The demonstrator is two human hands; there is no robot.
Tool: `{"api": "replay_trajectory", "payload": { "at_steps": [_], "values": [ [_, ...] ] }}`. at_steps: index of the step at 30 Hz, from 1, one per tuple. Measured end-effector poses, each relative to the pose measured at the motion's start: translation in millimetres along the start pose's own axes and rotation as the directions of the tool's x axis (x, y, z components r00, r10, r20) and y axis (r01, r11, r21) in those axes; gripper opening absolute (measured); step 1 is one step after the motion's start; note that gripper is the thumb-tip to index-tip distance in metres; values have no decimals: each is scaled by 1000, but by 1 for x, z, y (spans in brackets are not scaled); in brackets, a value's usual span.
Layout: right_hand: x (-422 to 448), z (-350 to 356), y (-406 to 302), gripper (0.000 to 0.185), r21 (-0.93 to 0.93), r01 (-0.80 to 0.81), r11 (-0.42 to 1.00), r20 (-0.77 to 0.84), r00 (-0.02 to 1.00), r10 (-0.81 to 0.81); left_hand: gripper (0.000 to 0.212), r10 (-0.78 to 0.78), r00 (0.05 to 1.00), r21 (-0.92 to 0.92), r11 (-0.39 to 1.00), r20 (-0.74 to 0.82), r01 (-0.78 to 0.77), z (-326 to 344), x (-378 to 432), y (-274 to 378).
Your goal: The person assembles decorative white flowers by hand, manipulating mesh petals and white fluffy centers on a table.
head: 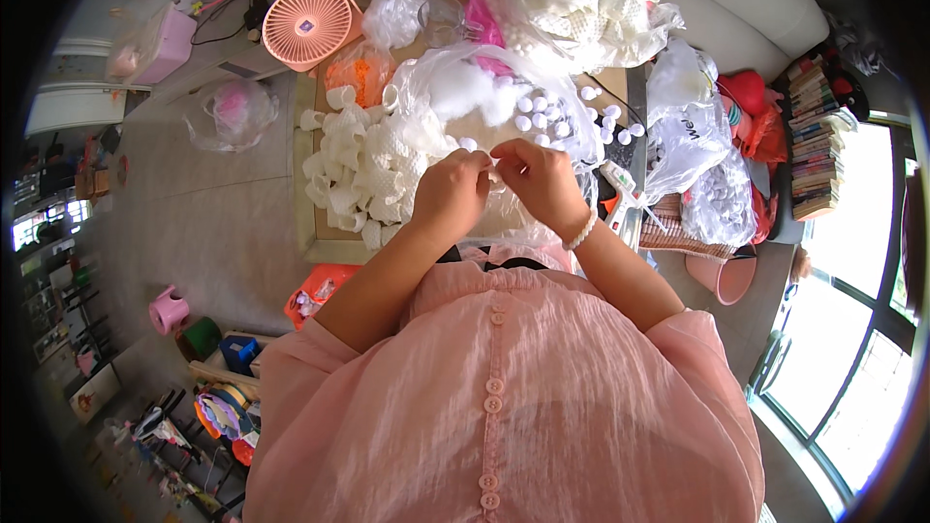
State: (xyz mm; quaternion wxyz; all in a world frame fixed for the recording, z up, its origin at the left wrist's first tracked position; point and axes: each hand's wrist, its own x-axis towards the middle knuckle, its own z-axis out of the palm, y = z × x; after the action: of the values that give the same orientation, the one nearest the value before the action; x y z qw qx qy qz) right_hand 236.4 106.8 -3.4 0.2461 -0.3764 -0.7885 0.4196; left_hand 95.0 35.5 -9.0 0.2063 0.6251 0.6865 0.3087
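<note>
My left hand (452, 187) and my right hand (541, 181) are close together above the near part of the table (314, 250). Thumb and fingers are drawn together on both, and a small pale bit shows between them. What it is, and which hand has it, is too small and hidden to tell. Left of my left hand lies a heap of white textured fabric loops (363, 167). Beyond my hands, a clear plastic bag (429, 62) spreads around white fluffy stuffing (465, 94). Several small white balls (539, 120) lie past my right hand.
A white glue gun (619, 178) lies right of my right hand. A pink fan (309, 25) stands at the far left, near an orange-filled bag (360, 76). A large bag of white pieces (574, 0) sits at the back. More bags (686, 116) crowd the right side.
</note>
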Motion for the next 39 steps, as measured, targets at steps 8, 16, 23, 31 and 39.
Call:
{"api": "replay_trajectory", "payload": {
  "at_steps": [8, 16, 23, 31, 39],
  "values": [
    [74, 40, 77, 28, -439, -134, 888, -156, 985, 71, 6, -100, 994, -12, 995, 44, 100, 1, 15, -11],
    [50, 32, 66, 5, -54, -104, 993, -191, 977, 92, 5, -72, 996, -79, 994, 61, 77, 4, 25, -12],
    [32, 8, 41, 8, 450, -316, 835, -129, 903, 411, 3, 88, 958, 56, 993, 272, -107, 40, 49, -46],
    [23, -39, 4, 12, 722, -213, 659, -105, 907, 408, 7, -39, 999, -33, 999, -16, 39, 17, 50, -16],
    [-10, -28, -44, 10, 624, -221, 750, -142, 911, 387, 10, -358, 932, -360, 863, 60, 355, -5, 34, 21]
  ]
}}
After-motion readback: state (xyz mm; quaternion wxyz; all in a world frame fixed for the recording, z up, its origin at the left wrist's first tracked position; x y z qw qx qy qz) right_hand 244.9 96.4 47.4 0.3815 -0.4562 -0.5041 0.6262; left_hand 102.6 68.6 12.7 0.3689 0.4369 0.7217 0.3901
